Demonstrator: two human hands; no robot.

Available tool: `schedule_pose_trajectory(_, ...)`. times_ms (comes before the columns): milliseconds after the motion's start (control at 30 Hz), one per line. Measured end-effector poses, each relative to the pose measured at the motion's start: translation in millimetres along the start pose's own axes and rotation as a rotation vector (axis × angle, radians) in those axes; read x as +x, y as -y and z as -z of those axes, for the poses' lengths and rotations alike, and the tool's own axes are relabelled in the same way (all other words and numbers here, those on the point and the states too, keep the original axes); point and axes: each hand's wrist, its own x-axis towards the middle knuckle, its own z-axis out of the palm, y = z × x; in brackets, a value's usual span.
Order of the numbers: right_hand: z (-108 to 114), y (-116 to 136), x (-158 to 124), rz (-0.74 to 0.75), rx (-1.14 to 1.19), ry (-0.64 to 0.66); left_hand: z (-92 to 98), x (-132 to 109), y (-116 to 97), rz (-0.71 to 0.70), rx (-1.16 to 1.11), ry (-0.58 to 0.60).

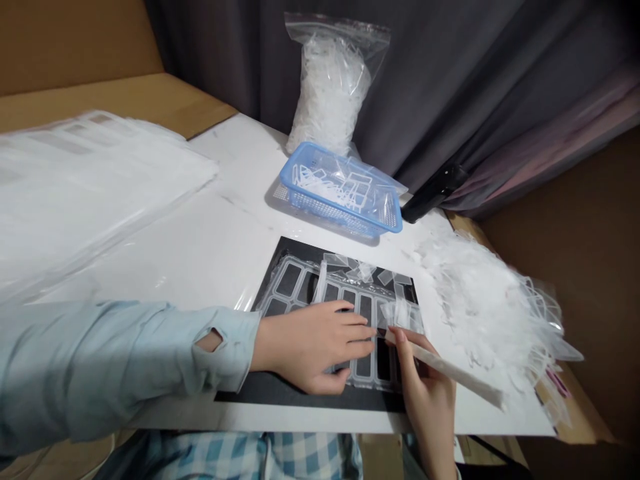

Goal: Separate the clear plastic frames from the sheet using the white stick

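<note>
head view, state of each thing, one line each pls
left hand: spread, palm down over the panelled plastic sheet
right hand: closed on a flat pale stick
panelled plastic sheet: flat on black mat
black mat: flat, partly covered
blue basket: upright, holding white frames
zip bag: filled, upright, seal unclear
plastic sheets at left: stacked flat
white plastic pile: loosely heaped

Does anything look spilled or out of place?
Yes: the heap of whitish scraps sprawls loose, some pieces overhanging the white tabletop on the right. Small clear pieces also lie scattered at odd angles near the black sheet's far edge.
</note>
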Motion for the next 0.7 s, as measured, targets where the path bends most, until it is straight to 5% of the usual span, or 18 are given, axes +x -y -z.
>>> schedule_pose_trajectory(700, -13, 9, 39, 0.263, -0.123, 0.075, 0.4, 2, 0, 0.004, -0.029, -0.021)
